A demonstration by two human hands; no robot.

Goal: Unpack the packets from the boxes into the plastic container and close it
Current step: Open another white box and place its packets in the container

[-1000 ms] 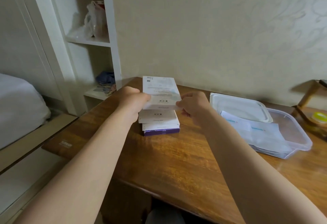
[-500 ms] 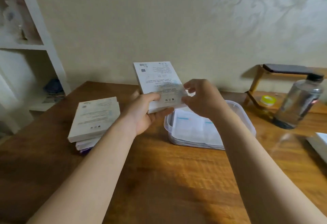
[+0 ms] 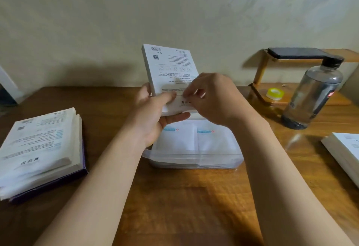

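A flat white box point(image 3: 169, 65) with printed text is held tilted above the clear plastic container point(image 3: 196, 163). My left hand point(image 3: 155, 113) grips the box's near end from the left and below. My right hand point(image 3: 211, 98) pinches the flap at that same near end with thumb and fingertips. The container stands open on the wooden desk point(image 3: 184, 207), with white packets point(image 3: 196, 138) bearing blue labels lying inside. A stack of more boxes point(image 3: 40, 148), white ones on a purple one, lies at the left of the desk.
Another white box point(image 3: 345, 152) lies at the right edge. A clear water bottle point(image 3: 312, 98) with a black cap stands at the back right, beside a wooden stand point(image 3: 262, 74) holding a dark phone point(image 3: 295, 53) and a yellow tape roll point(image 3: 274, 93). The wall is close behind.
Both hands lifted the top box off the left stack and carried it right, over the container. The right hand's fingers have moved onto the near flap.
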